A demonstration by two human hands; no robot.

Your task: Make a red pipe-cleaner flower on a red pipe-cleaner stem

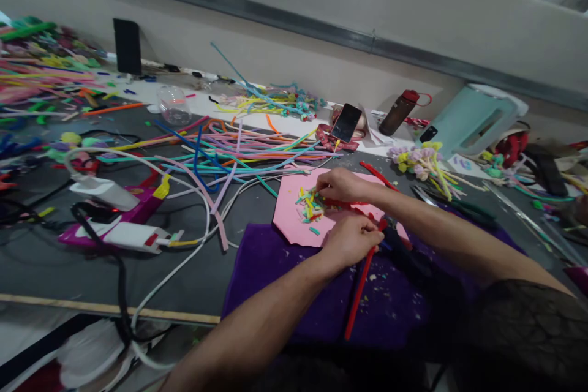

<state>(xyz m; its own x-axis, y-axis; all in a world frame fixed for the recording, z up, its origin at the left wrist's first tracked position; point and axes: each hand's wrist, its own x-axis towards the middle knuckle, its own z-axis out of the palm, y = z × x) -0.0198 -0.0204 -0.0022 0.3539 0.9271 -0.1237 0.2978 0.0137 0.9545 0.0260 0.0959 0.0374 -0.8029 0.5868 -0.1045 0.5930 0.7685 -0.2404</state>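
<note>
My left hand (349, 239) is closed around a red pipe cleaner (359, 294), which slants down over a purple cloth (271, 282). Just above it, my right hand (342, 185) has its fingers bent and pressed together at the edge of a small pile of cut pipe cleaner pieces (309, 207), mostly yellow, green and red. Whatever those fingertips hold is hidden. The pile rests on a pink sheet (294, 229) with cut corners, lying partly on the cloth. More red pipe cleaner shows on the sheet beneath my right wrist.
Long coloured pipe cleaners (257, 150) spread behind the sheet. A phone (346, 122), a dark bottle (399, 113) and a pale green kettle-like container (478, 119) stand farther back. White cables and a purple power strip (142, 205) lie left. Scissors (425, 196) lie right.
</note>
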